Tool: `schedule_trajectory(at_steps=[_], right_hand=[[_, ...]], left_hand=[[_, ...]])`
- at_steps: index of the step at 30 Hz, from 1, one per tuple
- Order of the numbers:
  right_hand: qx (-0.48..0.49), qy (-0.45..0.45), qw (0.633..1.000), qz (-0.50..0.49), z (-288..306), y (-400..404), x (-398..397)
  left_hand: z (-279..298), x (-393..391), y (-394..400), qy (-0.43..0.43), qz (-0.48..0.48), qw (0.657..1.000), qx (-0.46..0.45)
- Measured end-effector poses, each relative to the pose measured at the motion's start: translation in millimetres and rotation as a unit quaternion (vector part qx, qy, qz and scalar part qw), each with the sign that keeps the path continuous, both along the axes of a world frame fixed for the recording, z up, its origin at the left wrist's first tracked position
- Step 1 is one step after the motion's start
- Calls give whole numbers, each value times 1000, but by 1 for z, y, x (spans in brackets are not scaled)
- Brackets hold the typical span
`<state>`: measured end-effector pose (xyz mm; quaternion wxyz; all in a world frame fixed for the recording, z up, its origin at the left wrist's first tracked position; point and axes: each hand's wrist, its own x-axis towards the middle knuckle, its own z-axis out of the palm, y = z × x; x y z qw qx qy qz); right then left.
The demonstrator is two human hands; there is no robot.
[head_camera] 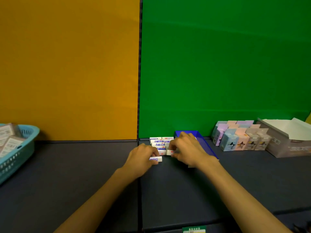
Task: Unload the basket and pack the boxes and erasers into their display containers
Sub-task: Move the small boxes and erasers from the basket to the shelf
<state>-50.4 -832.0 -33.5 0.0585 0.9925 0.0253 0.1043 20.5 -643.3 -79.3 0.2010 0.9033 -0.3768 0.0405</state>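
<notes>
Several white erasers with blue and red print (159, 142) lie in rows on the dark shelf, just left of a blue display tray (204, 140). My left hand (143, 158) grips one eraser (156, 159) at the front of the rows. My right hand (186, 148) pinches another eraser (170, 152) beside the tray, its fingers hiding part of the tray's inside. A teal basket (18, 153) at the far left holds several grey boxes (10, 142).
Pastel boxes (240, 137) stand in rows at the right, next to an open grey display carton with a white flap (289, 140). An orange and a green panel form the back wall. A seam (139, 190) divides the dark shelf.
</notes>
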Motion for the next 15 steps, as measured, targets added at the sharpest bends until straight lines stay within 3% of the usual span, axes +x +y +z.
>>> schedule_trajectory(at_steps=[6, 15], right_hand=[[-68, 27, 997, 10, -9, -10, 20], [-32, 28, 999, 32, -17, -21, 27]], left_hand=[[-2, 4, -14, -4, 25, 1000, 13], [0, 4, -30, -16, 36, 999, 25]])
